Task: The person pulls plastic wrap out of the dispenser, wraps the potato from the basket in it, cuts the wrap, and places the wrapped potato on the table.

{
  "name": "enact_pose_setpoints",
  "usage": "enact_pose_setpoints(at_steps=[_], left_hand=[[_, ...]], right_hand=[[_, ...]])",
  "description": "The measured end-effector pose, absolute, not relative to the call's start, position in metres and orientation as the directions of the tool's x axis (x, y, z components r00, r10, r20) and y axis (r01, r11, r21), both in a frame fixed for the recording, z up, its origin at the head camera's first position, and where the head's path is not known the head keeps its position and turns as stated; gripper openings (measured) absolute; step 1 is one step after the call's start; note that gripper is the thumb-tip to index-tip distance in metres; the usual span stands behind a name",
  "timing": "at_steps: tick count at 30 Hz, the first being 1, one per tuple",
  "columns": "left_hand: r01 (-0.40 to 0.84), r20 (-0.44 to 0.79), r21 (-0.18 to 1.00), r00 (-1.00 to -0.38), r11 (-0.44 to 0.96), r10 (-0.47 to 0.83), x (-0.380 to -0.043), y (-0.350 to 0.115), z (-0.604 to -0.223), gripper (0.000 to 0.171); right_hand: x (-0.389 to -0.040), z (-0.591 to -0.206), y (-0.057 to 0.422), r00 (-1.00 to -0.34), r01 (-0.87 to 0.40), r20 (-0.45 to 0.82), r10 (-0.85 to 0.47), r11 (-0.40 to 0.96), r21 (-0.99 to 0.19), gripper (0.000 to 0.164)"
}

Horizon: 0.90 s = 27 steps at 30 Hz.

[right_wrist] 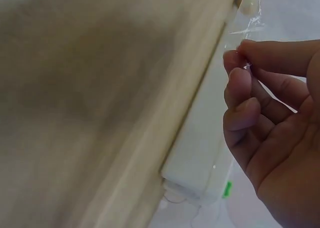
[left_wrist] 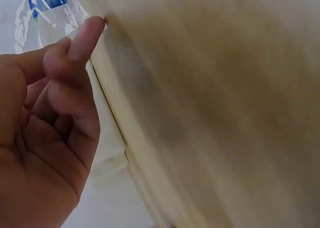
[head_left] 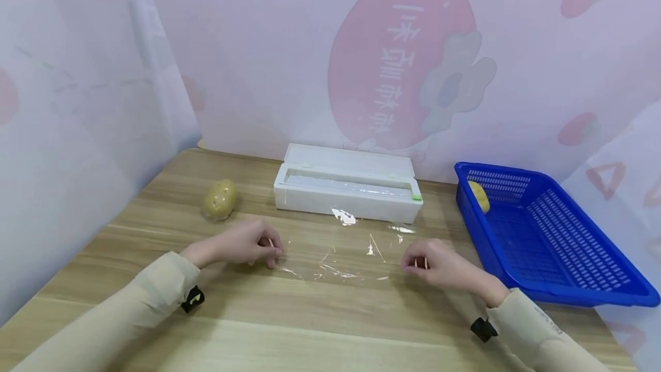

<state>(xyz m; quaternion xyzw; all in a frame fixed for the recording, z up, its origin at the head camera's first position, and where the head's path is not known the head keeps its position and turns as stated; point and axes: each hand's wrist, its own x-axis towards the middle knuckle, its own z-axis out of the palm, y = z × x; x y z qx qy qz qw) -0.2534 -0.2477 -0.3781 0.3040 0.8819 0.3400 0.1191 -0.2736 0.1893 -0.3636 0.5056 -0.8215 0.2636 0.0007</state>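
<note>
A clear sheet of plastic wrap [head_left: 338, 272] stretches between both hands over the table, showing mainly as shiny glints. At its left side my left hand [head_left: 253, 243] pinches the edge with thumb and fingers. My right hand [head_left: 439, 264] pinches the opposite side; in the right wrist view, the thumb and index fingertips [right_wrist: 245, 46] meet on the film. Beyond the sheet stands a white plastic wrap box [head_left: 348, 202], its lid [head_left: 348, 161] raised and the roll [head_left: 348, 185] visible inside. A potato [head_left: 221, 200] with a glossy surface lies beyond my left hand.
To the right is a blue plastic basket [head_left: 488, 245] with slotted walls, holding a yellow, potato-like thing [head_left: 479, 195] against its left wall. A patterned pale curtain [head_left: 248, 73] hangs behind the wooden table [head_left: 289, 326].
</note>
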Motion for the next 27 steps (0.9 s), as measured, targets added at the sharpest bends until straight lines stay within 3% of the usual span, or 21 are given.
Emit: enact_pose_setpoints(at_steps=[15,19,23,27], left_hand=[[0.510,0.007,0.636,-0.755,0.579,0.656,-0.235,-0.234,-0.381,0.015],[0.506,0.005,0.643,-0.754,0.575,0.657,-0.234,-0.235,-0.382,0.015],[0.496,0.011,0.653,-0.762,0.572,0.647,-0.234,-0.237,-0.384,0.015],[0.483,0.025,0.674,-0.772,0.559,0.636,-0.231,-0.239,-0.384,0.014]], right_hand=[[-0.244,-0.376,0.193,-0.531,-0.709,0.044,-0.846,0.416,-0.569,0.011],[-0.240,-0.379,0.194,-0.612,-0.609,-0.011,-0.791,0.480,-0.631,0.020],[-0.237,-0.381,0.198,-0.719,-0.404,-0.088,-0.690,0.516,-0.755,0.014],[-0.236,-0.382,0.200,-0.782,-0.288,-0.120,-0.612,0.525,-0.801,0.011]])
